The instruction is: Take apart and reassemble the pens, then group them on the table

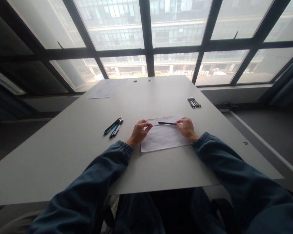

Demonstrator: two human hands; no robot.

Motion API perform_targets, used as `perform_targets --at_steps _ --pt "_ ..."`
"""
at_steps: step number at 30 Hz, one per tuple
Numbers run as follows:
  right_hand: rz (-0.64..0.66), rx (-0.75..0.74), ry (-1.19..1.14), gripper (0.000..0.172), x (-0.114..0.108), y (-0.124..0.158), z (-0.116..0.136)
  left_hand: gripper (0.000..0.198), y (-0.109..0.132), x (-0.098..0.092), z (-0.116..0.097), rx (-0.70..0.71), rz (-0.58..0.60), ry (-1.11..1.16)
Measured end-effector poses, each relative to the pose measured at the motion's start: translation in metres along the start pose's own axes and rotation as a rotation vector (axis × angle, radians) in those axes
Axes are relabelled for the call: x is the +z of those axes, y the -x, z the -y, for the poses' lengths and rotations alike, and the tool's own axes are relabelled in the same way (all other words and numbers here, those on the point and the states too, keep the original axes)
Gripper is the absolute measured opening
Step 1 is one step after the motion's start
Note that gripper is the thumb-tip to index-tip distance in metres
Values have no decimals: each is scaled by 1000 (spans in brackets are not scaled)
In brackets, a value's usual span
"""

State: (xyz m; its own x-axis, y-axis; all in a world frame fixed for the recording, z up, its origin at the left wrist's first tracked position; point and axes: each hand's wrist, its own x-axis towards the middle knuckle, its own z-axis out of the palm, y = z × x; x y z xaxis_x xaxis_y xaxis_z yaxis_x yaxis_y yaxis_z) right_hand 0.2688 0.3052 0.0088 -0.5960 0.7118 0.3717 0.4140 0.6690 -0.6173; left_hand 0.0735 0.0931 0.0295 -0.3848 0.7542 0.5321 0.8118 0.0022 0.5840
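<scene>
My left hand, on the left side of a white sheet of paper, pinches the end of a thin dark stick that looks like a pen refill. My right hand grips one end of a black pen barrel between thumb and fingers. The barrel points left above the paper, close beside the thin stick. Whether the two touch, I cannot tell. Left of my left hand lie several pens, among them a green and a blue-and-white one.
A row of several pens lies at the table's right side. More printed sheets rest at the far left of the white table. Large windows stand beyond the far edge. A small dark mark sits near the right edge.
</scene>
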Motion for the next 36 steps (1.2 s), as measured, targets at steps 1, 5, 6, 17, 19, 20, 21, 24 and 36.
perform_targets --at_steps 1,5,6,17,19,20,21,24,36 --pt "10 -3 28 15 0 1 0 19 0 0 0 6 13 -2" --pt "-12 -47 57 15 -1 3 3 16 0 1 1 38 44 -8" --pt "-31 -81 36 15 -2 3 5 14 0 1 1 47 46 -9" --pt "218 -542 -171 6 -2 14 39 8 -1 2 -8 187 40 4" --pt "245 -552 -153 5 -1 14 39 7 0 2 -9 192 45 8" --pt "249 -553 -145 6 -1 14 39 7 0 1 -8 191 48 5" --pt "246 -551 -139 7 -1 14 38 7 0 1 -7 186 49 -2" --pt "226 -519 -113 10 -3 11 33 8 0 1 -4 145 39 -40" --pt "245 -351 66 14 -5 12 28 15 3 -1 3 5 193 -192"
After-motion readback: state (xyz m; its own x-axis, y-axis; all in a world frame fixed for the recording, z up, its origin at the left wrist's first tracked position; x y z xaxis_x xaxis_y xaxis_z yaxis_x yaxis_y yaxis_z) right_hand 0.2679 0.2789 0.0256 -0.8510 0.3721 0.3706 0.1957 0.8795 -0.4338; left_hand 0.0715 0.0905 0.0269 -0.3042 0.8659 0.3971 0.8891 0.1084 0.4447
